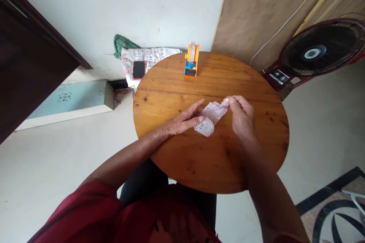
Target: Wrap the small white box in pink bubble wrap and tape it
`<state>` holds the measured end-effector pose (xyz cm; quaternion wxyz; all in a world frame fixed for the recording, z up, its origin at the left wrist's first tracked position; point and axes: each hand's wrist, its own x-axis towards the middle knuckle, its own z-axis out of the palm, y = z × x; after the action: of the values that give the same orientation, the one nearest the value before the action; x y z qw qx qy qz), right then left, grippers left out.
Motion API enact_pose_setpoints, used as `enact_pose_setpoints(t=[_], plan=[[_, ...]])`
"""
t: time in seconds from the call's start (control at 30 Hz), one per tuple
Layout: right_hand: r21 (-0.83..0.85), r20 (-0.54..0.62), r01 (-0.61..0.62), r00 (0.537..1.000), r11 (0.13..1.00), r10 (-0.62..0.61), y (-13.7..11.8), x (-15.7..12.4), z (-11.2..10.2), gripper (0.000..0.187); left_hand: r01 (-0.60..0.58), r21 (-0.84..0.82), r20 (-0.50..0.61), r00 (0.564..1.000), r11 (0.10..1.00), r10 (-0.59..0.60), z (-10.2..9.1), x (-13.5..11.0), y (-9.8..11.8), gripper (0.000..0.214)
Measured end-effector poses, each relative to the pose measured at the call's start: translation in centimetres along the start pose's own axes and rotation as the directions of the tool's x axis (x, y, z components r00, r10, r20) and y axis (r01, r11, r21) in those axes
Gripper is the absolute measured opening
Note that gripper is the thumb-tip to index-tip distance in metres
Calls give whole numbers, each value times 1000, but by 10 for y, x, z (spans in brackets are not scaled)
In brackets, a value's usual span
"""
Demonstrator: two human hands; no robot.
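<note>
A small clear plastic packet (210, 117) lies near the middle of a round wooden table (211, 159). My left hand (186, 119) rests flat beside it, fingers stretched out, with the fingertips pressing the packet's near end onto the wood. My right hand (242, 115) pinches the packet's far upper corner between thumb and fingers. A white label shows on the packet's lower end.
An orange and blue tape dispenser (191, 62) stands at the table's far edge. Behind the table lie a printed sack (151, 59) with a dark phone (138, 69) on it. A dark floor fan (321, 51) stands at the right, a patterned rug (336, 209) at the lower right.
</note>
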<state>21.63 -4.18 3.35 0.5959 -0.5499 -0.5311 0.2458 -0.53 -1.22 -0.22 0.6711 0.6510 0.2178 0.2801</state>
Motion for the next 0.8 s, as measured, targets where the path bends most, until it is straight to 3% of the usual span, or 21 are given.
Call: enact_pose_setpoints(t=[0.17,0.33,0.47,0.7,0.8], plan=[[-154,182,79,982,985,-50,-18,23,-7,22,30,-26,-113,993,999,-33,-1,6,-2,69],[-180,199,95,978,979,-59,-22,56,0,22,-66,-232,-37,998,970,59,4,14,-7,74],[-204,231,106,971,973,-57,-16,73,6,24,-65,-263,-50,997,962,53,4,18,-12,71],[-222,202,49,979,974,-3,13,89,7,19,-65,-351,-121,992,934,24,7,26,-20,62],[-267,59,88,995,960,-75,14,83,0,14,-50,-366,-206,978,929,-29,11,30,-22,63]])
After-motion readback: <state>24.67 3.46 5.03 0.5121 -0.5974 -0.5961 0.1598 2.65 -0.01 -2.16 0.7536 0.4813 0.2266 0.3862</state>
